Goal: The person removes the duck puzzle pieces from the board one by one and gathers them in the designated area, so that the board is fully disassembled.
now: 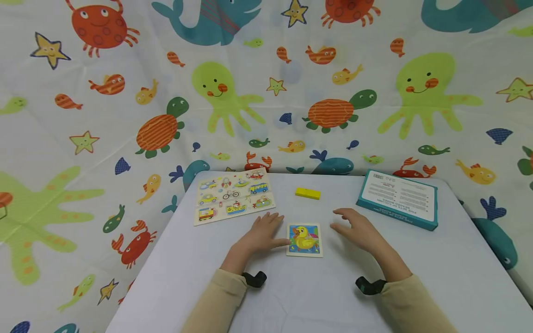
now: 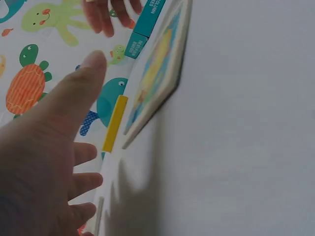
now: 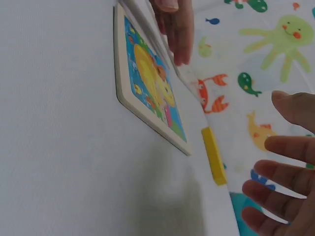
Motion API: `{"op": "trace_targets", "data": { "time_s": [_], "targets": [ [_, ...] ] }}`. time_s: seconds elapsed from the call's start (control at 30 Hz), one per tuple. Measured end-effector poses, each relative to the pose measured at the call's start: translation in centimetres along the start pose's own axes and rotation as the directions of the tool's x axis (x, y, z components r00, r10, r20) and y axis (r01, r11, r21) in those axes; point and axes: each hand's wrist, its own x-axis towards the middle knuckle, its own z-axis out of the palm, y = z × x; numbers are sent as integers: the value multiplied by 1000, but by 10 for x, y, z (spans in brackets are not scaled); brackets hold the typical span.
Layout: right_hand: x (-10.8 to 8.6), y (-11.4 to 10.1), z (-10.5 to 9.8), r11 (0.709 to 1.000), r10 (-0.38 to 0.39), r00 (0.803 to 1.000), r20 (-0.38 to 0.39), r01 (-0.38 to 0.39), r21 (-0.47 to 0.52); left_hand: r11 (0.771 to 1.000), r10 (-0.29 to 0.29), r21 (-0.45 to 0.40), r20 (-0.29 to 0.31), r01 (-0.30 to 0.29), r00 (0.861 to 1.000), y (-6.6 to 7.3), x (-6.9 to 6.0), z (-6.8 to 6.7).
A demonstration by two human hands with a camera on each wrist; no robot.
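Observation:
A small square duck puzzle (image 1: 304,240) lies flat on the white table, between the two hands. To its left the left hand (image 1: 261,235) has its fingers spread, the thumb tip at the puzzle's left edge; whether it touches cannot be told. On the right, the right hand (image 1: 359,231) hovers with fingers loosely bent, apart from the puzzle and holding nothing. The left wrist view shows the left hand (image 2: 49,147) beside the puzzle (image 2: 157,69), thumb extended. In the right wrist view the right hand (image 3: 290,172) has its fingers apart, away from the puzzle (image 3: 150,83).
A yellow block (image 1: 307,193) lies behind the puzzle. At the back left is a wooden vehicle puzzle board (image 1: 234,196), at the back right a teal and white box (image 1: 398,199). A cloth printed with sea animals (image 1: 250,83) hangs behind the table (image 1: 287,296).

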Motion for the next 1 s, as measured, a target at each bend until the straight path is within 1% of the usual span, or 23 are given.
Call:
{"op": "trace_targets", "data": {
  "time_s": [0.13,0.23,0.37,0.5,0.67,0.8,0.9,1.0],
  "targets": [
    [15,-9,18,998,-21,999,36,18,65,999,11,-30,-31,-12,999,-2,5,11],
    [26,-16,29,994,-58,996,64,53,91,999,10,-45,-52,-12,999,-2,7,18],
    [37,-22,39,988,-113,990,89,103,112,999,13,-32,-82,-16,997,-2,7,24],
    [47,-27,49,984,-148,982,118,134,120,1000,28,-7,-111,-29,993,-3,8,26],
    [59,-30,63,984,-152,978,141,136,116,1000,28,-3,-138,-28,990,-3,9,29],
    [65,-31,72,981,-169,976,136,154,115,1000,23,-5,-156,-24,987,-3,9,31],
    [69,-29,77,982,-168,977,130,154,110,999,24,30,-160,-20,987,-2,11,34],
    [72,-27,82,985,-154,978,140,141,104,998,29,66,-162,-18,986,-2,12,37]
  ]
}}
